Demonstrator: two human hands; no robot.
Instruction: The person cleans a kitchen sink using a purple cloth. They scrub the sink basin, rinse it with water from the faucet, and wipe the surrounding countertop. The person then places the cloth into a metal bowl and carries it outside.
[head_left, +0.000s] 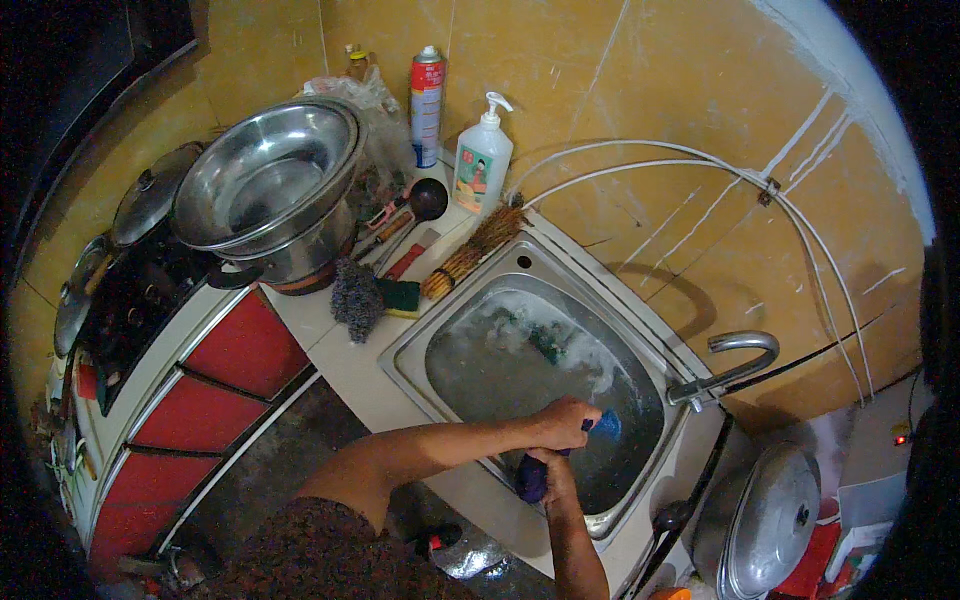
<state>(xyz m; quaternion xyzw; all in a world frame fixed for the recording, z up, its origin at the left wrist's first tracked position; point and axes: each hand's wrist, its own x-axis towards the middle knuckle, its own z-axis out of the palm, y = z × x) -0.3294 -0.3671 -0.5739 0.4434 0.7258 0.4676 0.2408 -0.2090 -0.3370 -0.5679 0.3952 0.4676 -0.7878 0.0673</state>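
Note:
My left hand (566, 424) is closed over the right part of the steel sink (401, 367), with a small blue object (606, 425), perhaps a brush head, showing past its fingers. Just below it, my right hand (556, 474) grips a dark purple object (531, 477) at the sink's near rim; its kind cannot be told. The two hands are close together, and the left partly covers what lies between them. Cloudy, foamy water (487, 367) fills the basin, and a dark green thing (546, 343) shows among the suds at the far side.
A curved faucet (742, 345) stands right of the sink, near a lidded metal pot (776, 517). Left of it lie a straw whisk (476, 247), a sponge (400, 296) and a steel-wool scrubber (358, 300). Metal basins (262, 172), a pump bottle (484, 161) and a spray can (427, 109) stand behind.

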